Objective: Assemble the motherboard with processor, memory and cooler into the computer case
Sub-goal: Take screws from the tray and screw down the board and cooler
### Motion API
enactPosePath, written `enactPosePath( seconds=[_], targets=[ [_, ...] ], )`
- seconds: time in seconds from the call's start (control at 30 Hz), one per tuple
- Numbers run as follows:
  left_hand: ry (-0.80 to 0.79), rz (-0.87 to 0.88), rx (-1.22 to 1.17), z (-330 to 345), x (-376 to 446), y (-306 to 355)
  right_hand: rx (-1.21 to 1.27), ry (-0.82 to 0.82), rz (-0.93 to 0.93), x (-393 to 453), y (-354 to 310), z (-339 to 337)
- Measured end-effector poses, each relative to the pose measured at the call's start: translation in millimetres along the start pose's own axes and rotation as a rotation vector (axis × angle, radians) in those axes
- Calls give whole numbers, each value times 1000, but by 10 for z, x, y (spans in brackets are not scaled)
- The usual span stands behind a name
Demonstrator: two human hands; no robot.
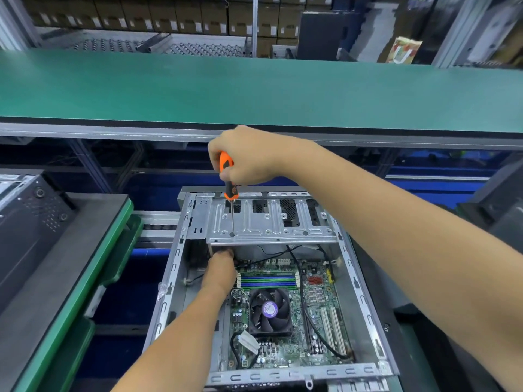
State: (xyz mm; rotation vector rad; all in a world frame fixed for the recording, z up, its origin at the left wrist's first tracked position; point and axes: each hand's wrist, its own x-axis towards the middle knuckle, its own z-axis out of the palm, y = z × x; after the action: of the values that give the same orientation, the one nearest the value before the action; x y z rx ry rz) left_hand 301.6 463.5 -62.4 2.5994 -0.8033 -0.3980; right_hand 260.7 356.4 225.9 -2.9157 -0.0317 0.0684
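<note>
An open grey computer case (pixel 365 304) lies flat below me. Inside it sits the green motherboard (pixel 285 346) with a black cooler fan (pixel 269 310) and blue and green memory slots (pixel 268 280). My right hand (pixel 246 155) grips an orange and black screwdriver (pixel 227 176) held upright, its tip passing through a hole in the metal drive bracket (pixel 268 224) at the case's far end. My left hand (pixel 220 271) reaches under that bracket at the board's far left corner; its fingertips are hidden, so whether they hold anything is unclear.
A long green bench top (pixel 254 89) runs across behind the case. Another dark case (pixel 31 222) rests on a green-edged tray (pixel 85 278) at left. Black cables (pixel 308 315) cross the board. Shelves of cardboard boxes (pixel 169 15) stand far back.
</note>
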Motion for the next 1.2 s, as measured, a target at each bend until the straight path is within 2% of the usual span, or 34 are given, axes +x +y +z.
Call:
enactPosePath(
  seconds=[0.07,0.23,0.53,0.63,0.77,0.9,0.93,1.0,1.1,1.17,1.2],
  targets=[
    [0,4,3,0,-1,-2,-77,49,-15,28,-31,26],
    [-1,-18,-23,0,-3,-4,-173,109,98,93,-125,124],
    [-23,-44,-82,-16,-9,2,3,-114,51,7,-104,-11],
    [-23,-54,-93,-19,-12,7,-100,-23,20,10,-100,7],
    [-19,-53,-85,-24,-24,18,-230,102,142,30,-126,88],
    [-22,-54,-81,-30,-35,18,-83,-134,71,35,-136,-7],
    [-22,-54,-84,-28,-33,16,-62,-149,32,34,-135,-24],
    [-27,-53,-86,-30,-34,16,-85,-68,-17,25,-123,-8],
    [-33,-51,-81,-36,-39,14,-153,92,104,16,-100,75],
    [-32,-55,-91,-31,-35,13,-180,95,135,26,-85,97],
    [-34,-59,-94,-31,-33,13,-182,38,111,36,-99,76]
  ],
)
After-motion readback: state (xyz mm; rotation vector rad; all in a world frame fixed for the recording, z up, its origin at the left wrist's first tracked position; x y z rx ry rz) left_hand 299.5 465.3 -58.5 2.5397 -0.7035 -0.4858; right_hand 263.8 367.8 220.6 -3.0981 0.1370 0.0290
